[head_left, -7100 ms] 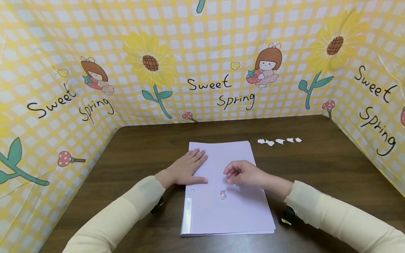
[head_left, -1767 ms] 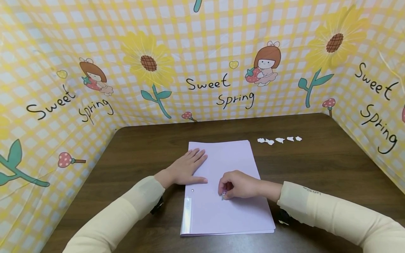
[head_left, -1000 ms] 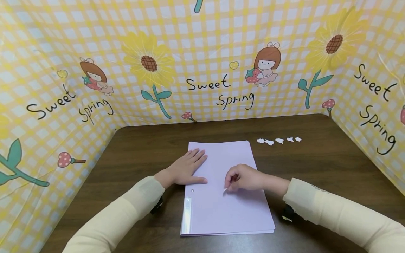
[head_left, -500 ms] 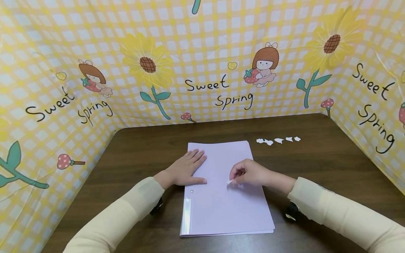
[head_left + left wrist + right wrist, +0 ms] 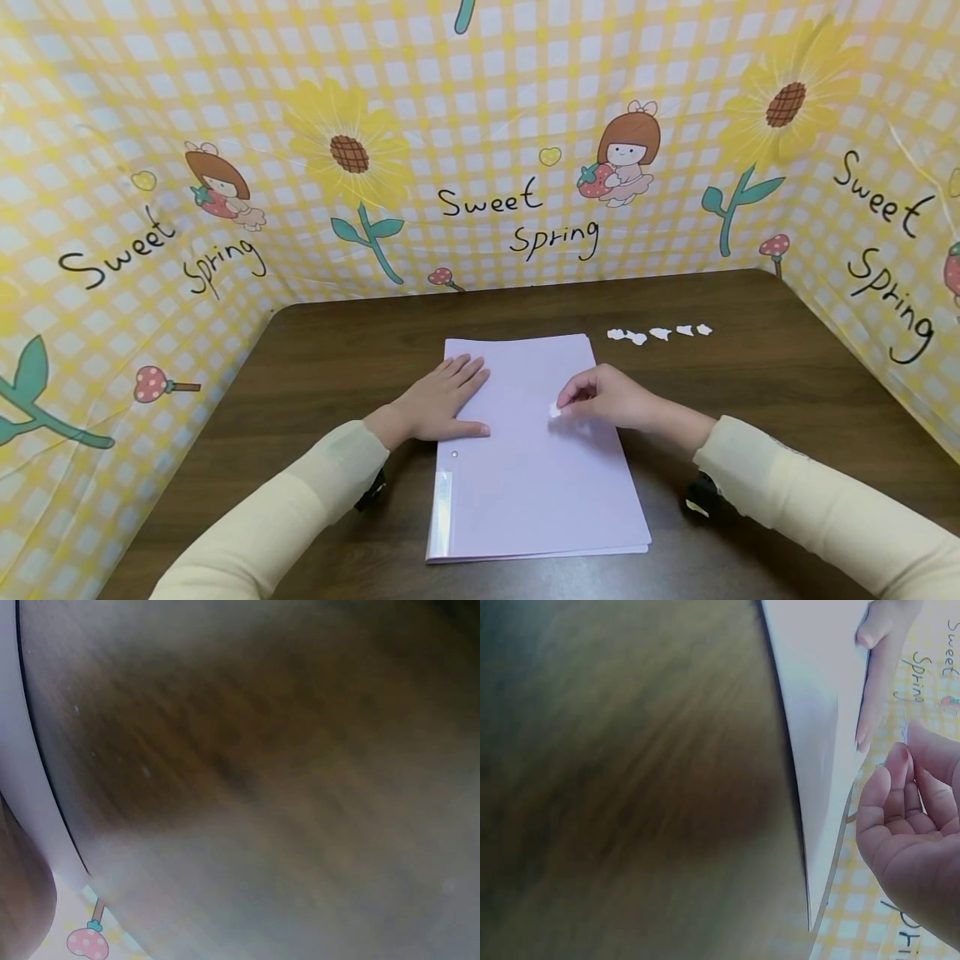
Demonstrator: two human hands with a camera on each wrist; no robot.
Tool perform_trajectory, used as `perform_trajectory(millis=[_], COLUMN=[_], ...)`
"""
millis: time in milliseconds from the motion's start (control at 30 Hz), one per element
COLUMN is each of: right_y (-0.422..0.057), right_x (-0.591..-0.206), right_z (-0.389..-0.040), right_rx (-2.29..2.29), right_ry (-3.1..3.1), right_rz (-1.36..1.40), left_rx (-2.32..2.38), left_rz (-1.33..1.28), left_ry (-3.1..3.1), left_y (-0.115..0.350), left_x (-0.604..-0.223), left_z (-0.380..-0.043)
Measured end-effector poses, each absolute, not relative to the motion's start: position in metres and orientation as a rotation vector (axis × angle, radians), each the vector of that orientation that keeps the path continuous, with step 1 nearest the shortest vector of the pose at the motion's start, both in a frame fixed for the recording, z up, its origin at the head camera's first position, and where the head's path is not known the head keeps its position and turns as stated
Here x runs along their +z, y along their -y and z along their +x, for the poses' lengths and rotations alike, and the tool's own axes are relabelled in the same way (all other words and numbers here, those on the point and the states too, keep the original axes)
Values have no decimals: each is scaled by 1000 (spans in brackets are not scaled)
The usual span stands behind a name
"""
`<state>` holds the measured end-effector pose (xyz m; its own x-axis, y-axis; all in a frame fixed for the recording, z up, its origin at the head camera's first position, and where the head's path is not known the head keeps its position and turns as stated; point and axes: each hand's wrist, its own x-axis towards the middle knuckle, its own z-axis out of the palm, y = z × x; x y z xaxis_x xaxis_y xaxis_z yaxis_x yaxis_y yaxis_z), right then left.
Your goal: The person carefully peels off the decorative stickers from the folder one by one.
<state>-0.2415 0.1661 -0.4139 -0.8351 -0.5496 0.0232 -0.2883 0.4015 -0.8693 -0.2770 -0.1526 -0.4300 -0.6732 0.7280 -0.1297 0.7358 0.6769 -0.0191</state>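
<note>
A lilac file folder [image 5: 525, 500] lies on the table, a clear label strip and small stud along its left side. My left hand [image 5: 438, 404] rests flat on its left part, fingers spread. My right hand [image 5: 611, 400] is over the folder's right half, pinching a small sticker [image 5: 555, 411] between thumb and fingertips; its white side shows. In the right wrist view the thumb and curled fingers of the right hand [image 5: 915, 802] meet at the sticker's thin edge. The left wrist view shows mostly blurred table, with the folder [image 5: 45, 765] at its left edge.
Several small white cut-out pieces [image 5: 660, 334] lie in a row on the dark wooden table [image 5: 337, 333], beyond the folder's upper right corner. A yellow checked cloth [image 5: 480, 125] with flowers and lettering stands around the back and sides of the table.
The small character sticker on the folder's middle has been peeled off by my right hand, which has lifted it up and to the right. My left hand has stayed in place.
</note>
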Motion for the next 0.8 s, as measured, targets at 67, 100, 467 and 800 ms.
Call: perform_trajectory(millis=[67,100,467,800], right_y=[-169,-171,-194,-222], right_x=[-414,-413,-412,-414], right_z=[-243,-243,-257,-272], right_rx=[-1409,-1415,-1543,-1626], right_ry=[-2423,-2434,-2427,-2416], right_rz=[-704,-683,-493,-382], left_rx=[-105,-105,-95,-90], left_rz=[1214,1213,1218,1203], left_ry=[-2773,-2773,-2788,-2780], left_y=[153,153,153,153], left_x=[-430,-430,-432,-431], left_z=[-277,-277,-277,-277])
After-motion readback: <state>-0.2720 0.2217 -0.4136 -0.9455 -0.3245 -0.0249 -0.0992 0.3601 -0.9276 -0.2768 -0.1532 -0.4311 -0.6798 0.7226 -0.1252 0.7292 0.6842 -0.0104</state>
